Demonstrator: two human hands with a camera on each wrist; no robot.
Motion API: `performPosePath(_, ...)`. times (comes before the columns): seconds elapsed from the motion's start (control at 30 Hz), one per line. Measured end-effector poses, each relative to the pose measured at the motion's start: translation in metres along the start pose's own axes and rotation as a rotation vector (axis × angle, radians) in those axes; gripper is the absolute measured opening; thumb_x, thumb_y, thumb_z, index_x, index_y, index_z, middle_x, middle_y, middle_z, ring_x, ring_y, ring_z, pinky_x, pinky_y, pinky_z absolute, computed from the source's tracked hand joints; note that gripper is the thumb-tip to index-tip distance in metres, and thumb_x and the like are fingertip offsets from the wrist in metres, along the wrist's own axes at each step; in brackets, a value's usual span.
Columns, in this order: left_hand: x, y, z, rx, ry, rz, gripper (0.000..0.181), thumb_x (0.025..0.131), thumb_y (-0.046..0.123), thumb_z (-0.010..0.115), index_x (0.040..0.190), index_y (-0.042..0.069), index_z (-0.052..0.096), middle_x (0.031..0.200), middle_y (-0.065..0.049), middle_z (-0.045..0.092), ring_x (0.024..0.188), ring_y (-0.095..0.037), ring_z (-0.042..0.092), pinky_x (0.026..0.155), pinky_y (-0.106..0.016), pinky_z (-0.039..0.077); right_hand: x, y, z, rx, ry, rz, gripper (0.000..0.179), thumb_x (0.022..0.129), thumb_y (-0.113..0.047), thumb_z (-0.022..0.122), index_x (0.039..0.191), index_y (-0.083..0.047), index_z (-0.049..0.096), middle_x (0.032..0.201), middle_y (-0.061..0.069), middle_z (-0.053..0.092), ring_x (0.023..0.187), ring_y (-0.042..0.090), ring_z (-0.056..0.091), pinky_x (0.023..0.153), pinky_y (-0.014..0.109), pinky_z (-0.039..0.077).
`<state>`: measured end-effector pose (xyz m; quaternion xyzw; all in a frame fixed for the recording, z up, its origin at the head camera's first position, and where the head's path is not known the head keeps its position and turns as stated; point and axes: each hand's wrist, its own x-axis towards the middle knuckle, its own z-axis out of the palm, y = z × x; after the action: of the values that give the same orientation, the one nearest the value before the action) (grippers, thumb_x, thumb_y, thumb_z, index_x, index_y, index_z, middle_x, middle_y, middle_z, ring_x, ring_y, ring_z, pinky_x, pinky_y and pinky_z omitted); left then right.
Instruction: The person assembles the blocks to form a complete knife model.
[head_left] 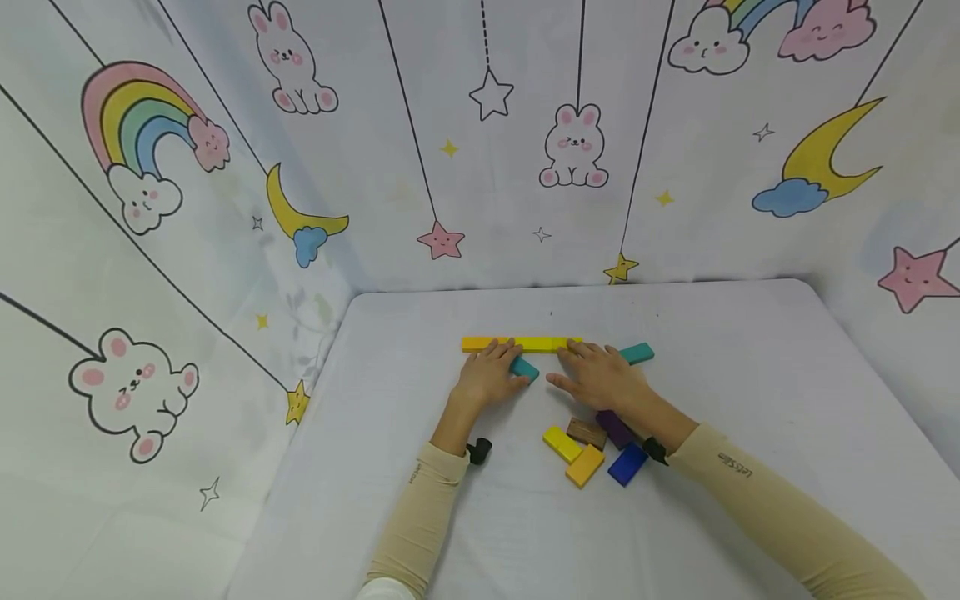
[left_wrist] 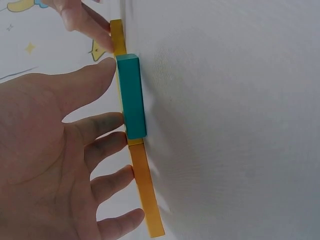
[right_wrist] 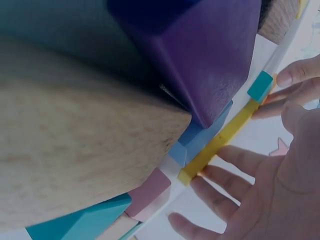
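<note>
A row of orange blocks [head_left: 480, 344] and yellow blocks [head_left: 536, 345] lies end to end on the white table. My left hand [head_left: 487, 377] reaches the row's left part, and in the left wrist view its fairly straight fingertips touch an orange block [left_wrist: 146, 190]. A teal block [head_left: 525, 369] lies beside the row; the left thumb tip is at one end of it. My right hand [head_left: 606, 377] has its fingers spread, the fingertips against the right end of the yellow stretch [right_wrist: 220, 142]. Another teal block [head_left: 637, 353] lies just beyond the right hand.
Nearer me, by the right wrist, lie a brown wooden block [head_left: 587, 432], a purple block [head_left: 617, 429], a blue block [head_left: 627, 464], a yellow block [head_left: 562, 445] and an orange block [head_left: 585, 466]. The right wrist view also shows a pink block [right_wrist: 151, 195]. A patterned curtain [head_left: 495, 183] hangs behind.
</note>
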<state>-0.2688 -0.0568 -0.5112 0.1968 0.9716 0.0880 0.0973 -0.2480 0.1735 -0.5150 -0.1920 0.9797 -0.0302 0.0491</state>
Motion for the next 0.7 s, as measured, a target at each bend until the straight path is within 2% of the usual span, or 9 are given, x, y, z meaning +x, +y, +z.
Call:
performPosePath(0.4,0.0,0.003,0.0,-0.012,-0.004,-0.002,0.069,0.104,0.052,0.059,0.163,0.022,0.039,0.171,0.001,0.029,0.159,-0.027,0.023,0.126,-0.057,0.025,-0.006,0.004,0.0,0.107,0.047,-0.004,0.072,0.109,-0.058,0.041,0.155,-0.004,0.048,0.164,0.024,0.036,0.151,0.043,0.035,0.117,0.065,0.036)
performPosePath(0.7,0.0,0.002,0.0,-0.006,-0.004,-0.002,0.069,0.104,0.052,0.059,0.163,0.022,0.038,0.172,0.001,0.028,0.159,-0.027,0.022,0.126,-0.057,0.024,-0.017,0.016,-0.002,0.158,0.092,0.027,0.073,0.109,-0.058,0.042,0.151,0.001,0.052,0.162,0.027,0.038,0.147,0.044,0.04,0.118,0.061,0.037)
